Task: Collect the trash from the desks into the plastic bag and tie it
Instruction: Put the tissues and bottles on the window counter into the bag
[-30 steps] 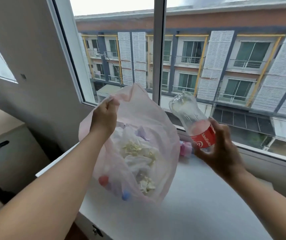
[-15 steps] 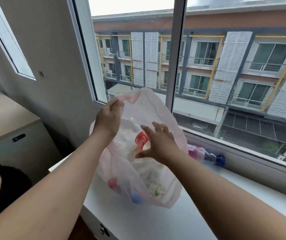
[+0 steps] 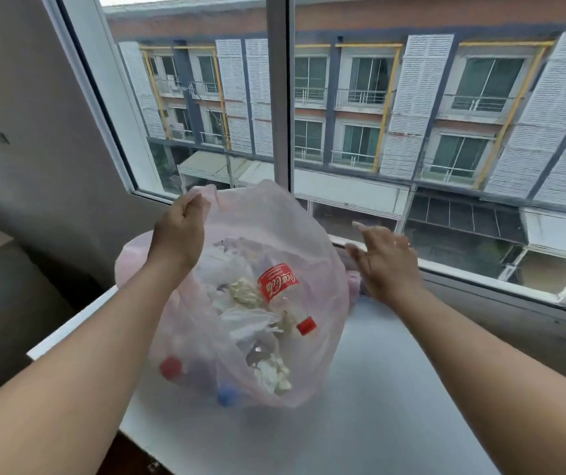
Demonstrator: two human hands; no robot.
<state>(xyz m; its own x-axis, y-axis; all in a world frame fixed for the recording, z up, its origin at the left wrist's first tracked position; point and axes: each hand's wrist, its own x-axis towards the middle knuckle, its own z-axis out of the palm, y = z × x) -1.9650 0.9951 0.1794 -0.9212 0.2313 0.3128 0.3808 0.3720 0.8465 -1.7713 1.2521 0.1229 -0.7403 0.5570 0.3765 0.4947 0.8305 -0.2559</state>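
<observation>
Head cam: your left hand (image 3: 180,231) is closed on the top edge of the pink plastic bag (image 3: 312,234), pinching the rim & holding the mouth up. Your right hand (image 3: 382,264) is spread wide, fingers apart, gripping nothing; it hangs just right of the bag, near the window sill (image 3: 487,279), w/ the palm facing down.

Bag sits on the white desk (image 3: 370,389) right by the window (image 3: 279,97), bulging & see-through. Inside, on top of the pile: a clear Coca-Cola bottle (image 3: 279,286) w/ red label, its red cap (image 3: 306,326) pointing toward you. Around it, crumpled white paper & tissue (image 3: 267,371). Lower down, showing thru the plastic wall: another red cap (image 3: 171,366) & a blue cap (image 3: 227,397), both near the bag's bottom left.

Something pinkish (image 3: 353,286) pokes out betw. the bag & your right hand, on the desk by the sill; prob. more trash, but it's blurred & mostly hidden, so can't tell what.

Left of the desk, a grey cabinet (image 3: 7,303) w/ a dark handle slot stands lower down.
</observation>
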